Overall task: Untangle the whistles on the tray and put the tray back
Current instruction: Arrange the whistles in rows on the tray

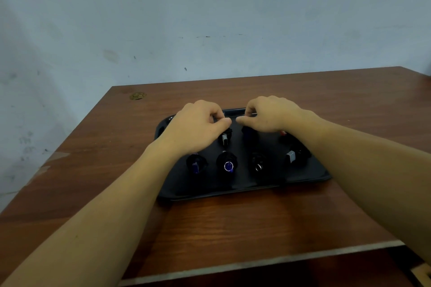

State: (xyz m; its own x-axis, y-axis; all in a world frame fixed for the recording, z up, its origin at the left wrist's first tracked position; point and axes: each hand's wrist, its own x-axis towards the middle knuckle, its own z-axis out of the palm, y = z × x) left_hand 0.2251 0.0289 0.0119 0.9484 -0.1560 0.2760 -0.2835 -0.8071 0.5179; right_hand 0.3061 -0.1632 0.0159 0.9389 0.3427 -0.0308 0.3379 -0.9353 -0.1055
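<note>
Desk (233,228): carries tray (233,191).
Whistles (227,165): on tray, below hands (cords bundled).
L hand (198,123): fingers curled, contents unclear.
R hand (268,114): curled likewise, can't tell grip.

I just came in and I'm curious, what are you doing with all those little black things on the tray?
A person is sorting whistles on a black tray that sits on a brown wooden table. Both hands work at the far side of the tray: the left hand and the right hand have curled fingers close together, seemingly pinching something small between them, though it is too dark to make out. Several whistles wrapped in black cord lie in a row nearer the person.
</note>
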